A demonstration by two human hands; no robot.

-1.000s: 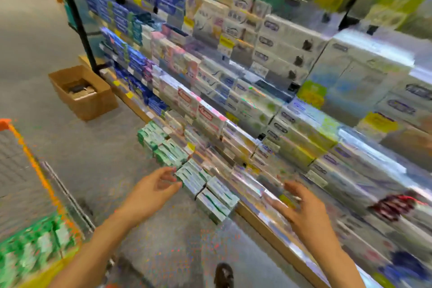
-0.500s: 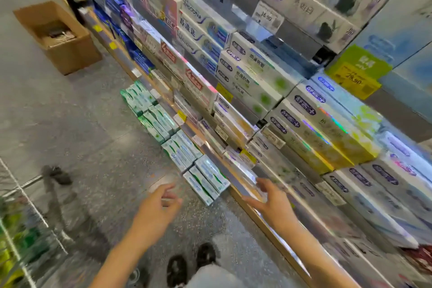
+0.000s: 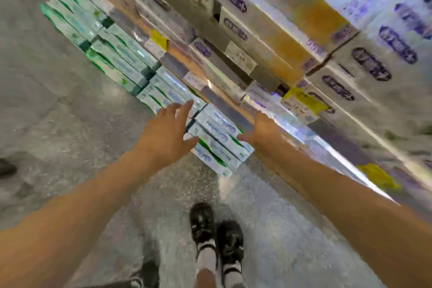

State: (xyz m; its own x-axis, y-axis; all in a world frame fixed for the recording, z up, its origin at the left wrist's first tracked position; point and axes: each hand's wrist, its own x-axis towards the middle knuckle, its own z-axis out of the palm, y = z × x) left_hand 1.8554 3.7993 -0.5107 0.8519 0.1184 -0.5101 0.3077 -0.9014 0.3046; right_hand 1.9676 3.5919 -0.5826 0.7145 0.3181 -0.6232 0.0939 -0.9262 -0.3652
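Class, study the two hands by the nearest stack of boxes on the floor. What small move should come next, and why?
Probably bring both hands inward to clasp the nearest stack of boxes from its two sides. The left hand is open with fingers spread at one side, the right hand sits at the other, and neither plainly grips it yet. Blur hides any contact.

A shop aisle: above the right hand (image 3: 264, 128), shelves (image 3: 224, 105) crammed with boxed goods (image 3: 268, 37) and yellow price tags (image 3: 304, 98); under the left hand (image 3: 168, 128), green-and-white cartons (image 3: 217, 138) stacked on the grey floor (image 3: 46, 100).
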